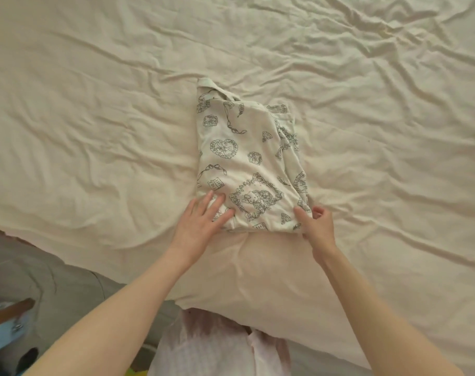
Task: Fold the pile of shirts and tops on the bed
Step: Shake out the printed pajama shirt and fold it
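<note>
Bed point(95, 104) w/ folded cream printed top point(244, 164).

We see top point(241, 158): cream-white ground, dark grey-green line print of hearts, ribbons, bows, frilled frames, small books, one cartoon cat in frame near its near edge. We note sheet point(95, 118): plain pale cream, unpatterned, shadowed by creases. Near left, we see floor point(54, 280): dull grey. Near left corner, we spot brown wooden piece point(11, 310) beside light blue fabric point(3, 332). Near centre, we see garment point(217, 348): pale pink, faint stripes.
</note>
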`<state>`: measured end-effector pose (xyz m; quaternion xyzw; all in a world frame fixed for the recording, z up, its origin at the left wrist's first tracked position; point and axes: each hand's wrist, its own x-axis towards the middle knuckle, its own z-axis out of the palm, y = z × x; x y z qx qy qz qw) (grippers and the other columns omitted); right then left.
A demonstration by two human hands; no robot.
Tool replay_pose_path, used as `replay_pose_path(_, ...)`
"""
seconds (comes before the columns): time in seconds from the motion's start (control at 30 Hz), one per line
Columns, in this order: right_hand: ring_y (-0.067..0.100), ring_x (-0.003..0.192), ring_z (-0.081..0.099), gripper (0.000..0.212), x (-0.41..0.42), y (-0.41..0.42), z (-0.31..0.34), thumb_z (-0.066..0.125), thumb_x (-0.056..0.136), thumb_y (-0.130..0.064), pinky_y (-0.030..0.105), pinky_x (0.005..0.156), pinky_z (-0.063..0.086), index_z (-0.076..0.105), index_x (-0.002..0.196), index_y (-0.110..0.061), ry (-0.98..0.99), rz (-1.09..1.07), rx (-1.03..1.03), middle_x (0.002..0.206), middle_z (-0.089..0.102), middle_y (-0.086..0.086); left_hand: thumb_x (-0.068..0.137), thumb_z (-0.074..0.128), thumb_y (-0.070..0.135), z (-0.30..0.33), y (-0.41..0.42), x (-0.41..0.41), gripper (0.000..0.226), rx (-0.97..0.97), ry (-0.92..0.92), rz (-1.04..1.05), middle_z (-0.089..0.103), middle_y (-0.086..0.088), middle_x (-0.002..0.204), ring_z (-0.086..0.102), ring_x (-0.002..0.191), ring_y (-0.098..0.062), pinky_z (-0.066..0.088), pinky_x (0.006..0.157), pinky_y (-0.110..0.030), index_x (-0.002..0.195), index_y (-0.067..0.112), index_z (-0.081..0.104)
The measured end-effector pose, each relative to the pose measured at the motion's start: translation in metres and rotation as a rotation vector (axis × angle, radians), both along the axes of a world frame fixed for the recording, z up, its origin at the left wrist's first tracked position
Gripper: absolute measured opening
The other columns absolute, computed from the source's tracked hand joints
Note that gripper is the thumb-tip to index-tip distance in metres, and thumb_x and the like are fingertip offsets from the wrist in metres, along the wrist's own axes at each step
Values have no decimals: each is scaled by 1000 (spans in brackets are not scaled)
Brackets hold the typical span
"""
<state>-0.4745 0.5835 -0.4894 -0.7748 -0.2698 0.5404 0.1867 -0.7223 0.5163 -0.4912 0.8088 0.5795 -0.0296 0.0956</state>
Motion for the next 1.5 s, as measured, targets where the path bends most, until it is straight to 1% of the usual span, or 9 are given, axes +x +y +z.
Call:
replay_pose_path(0.07,19,92,62,35,-1,8,3,67,86,-15,37,84,50,55,118,-6,118,-19,-64,104,63,5,72,44,0,-5,7,-2,46,82,-19,-23,64,-13,118,61,109,-36,54,81,-42,114,18,48)
replay_pose_path(0.17,18,74,63,20,0,8,11,59,89,-4,31,68,51,63,108,0,215,-59,-106,86,67,7,64,62,-7,4,14,4,45,21,-182,122,67,-6,104,65,97,-28,55,72,-33,103,15,56)
replay_pose_path(0.5,7,32,42,7,26,-37,85,58,86,0,16,37,37,57,80,-3,370,-239,-450,47,53,2,69,66,16,92,-12,-12,43,-764,-623,475,65,6,96,61,89,-12,46,75,-24,101,43,57)
replay_pose_path(0.63,7,39,45,7,14,6,98,56,83,-6,15,41,41,56,76,-9,541,-412,-296,52,51,0,45,57,46,101,33,-22,52,-679,-846,700,59,14,90,54,76,3,42,64,-6,97,41,52)
replay_pose_path(0.73,15,75,62,11,-7,51,96,47,96,-17,22,60,52,54,90,-11,579,-435,-65,78,67,3,70,63,27,88,76,-30,57,-439,-766,894,58,3,107,57,83,-13,45,73,-21,125,24,48)
replay_pose_path(0.97,31,138,33,42,-71,55,32,38,95,-21,40,113,20,51,133,-8,-440,811,793,144,42,15,89,35,27,42,95,14,52,-6,-148,410,37,-19,144,34,133,-40,30,106,-55,140,13,40)
replay_pose_path(1.23,11,146,-5,69,-55,50,-45,0,87,-55,47,115,-7,6,151,-30,-661,1210,396,160,3,-3,98,23,50,-17,97,-2,55,-303,12,379,-11,4,158,-13,145,-24,-6,114,-49,147,41,-2)
replay_pose_path(1.33,14,147,-3,57,-58,52,-35,29,97,-45,46,115,-4,19,150,-28,-528,1079,430,160,6,0,99,35,39,-11,98,-6,57,-232,-196,455,-3,-5,159,-8,145,-28,0,115,-48,150,30,10)
replay_pose_path(1.5,26,122,47,58,-53,56,-10,69,77,-40,40,106,35,53,123,-10,-229,130,269,128,52,10,90,59,34,7,74,-18,82,-295,-802,1148,13,-12,155,17,143,-23,16,116,-32,150,16,7)
